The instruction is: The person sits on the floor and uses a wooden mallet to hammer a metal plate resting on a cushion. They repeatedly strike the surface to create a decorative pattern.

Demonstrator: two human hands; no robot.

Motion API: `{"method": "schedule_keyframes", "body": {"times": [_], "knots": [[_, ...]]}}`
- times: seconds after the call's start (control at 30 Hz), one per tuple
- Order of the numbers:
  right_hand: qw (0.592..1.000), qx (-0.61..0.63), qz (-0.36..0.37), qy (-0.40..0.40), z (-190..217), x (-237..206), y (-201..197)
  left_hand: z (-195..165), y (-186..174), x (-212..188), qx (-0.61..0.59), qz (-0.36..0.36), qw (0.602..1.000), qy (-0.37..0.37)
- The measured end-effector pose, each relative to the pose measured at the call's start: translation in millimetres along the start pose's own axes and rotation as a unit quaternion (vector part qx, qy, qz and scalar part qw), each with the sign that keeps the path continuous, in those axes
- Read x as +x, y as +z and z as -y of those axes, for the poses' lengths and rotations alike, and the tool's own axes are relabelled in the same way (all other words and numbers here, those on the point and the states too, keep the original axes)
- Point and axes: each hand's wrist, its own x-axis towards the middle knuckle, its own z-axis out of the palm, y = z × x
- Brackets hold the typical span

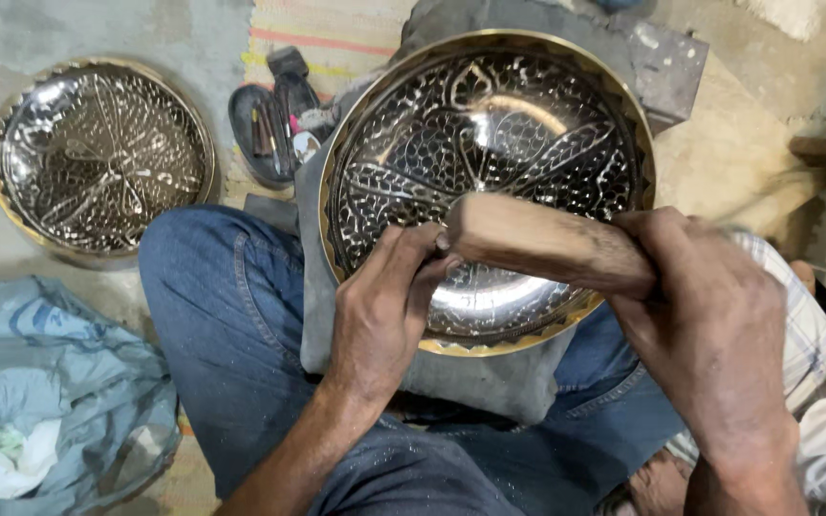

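Concrete floor (11,38) lay behind; right hand (709,325) gripped a mallet (537,239) closed, left hand (384,306) pinched something unseen at the bowl (489,124)'s six o'clock; a glancing blow might bruise fingers.

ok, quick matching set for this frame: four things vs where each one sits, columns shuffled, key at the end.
1. large patterned brass bowl
2. second patterned brass bowl
3. thick wooden handle
4. crumpled blue cloth

A. floor, lower left
B. on the lap, over a grey cloth
C. floor, upper left
D. gripped by the right hand, left hand at its end

Pairs: 1-B, 2-C, 3-D, 4-A
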Motion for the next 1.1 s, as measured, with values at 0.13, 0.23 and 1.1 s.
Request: {"method": "schedule_keyframes", "body": {"times": [0.13,0.23,1.1], "knots": [[0.999,0.025,0.024,0.041,-0.6,-0.3,0.4,-4.8,-1.8,0.6,-0.010,-0.025,0.999,0.029],[0.999,-0.041,0.019,-0.020,-3.3,0.2,3.8,-5.6,-2.1,-0.3,-0.006,-0.020,1.000,0.020],[0.999,-0.031,0.034,0.006,-5.9,4.6,-4.0,-5.6,-6.3,-1.4,-0.022,-0.026,0.999,0.009]]}}
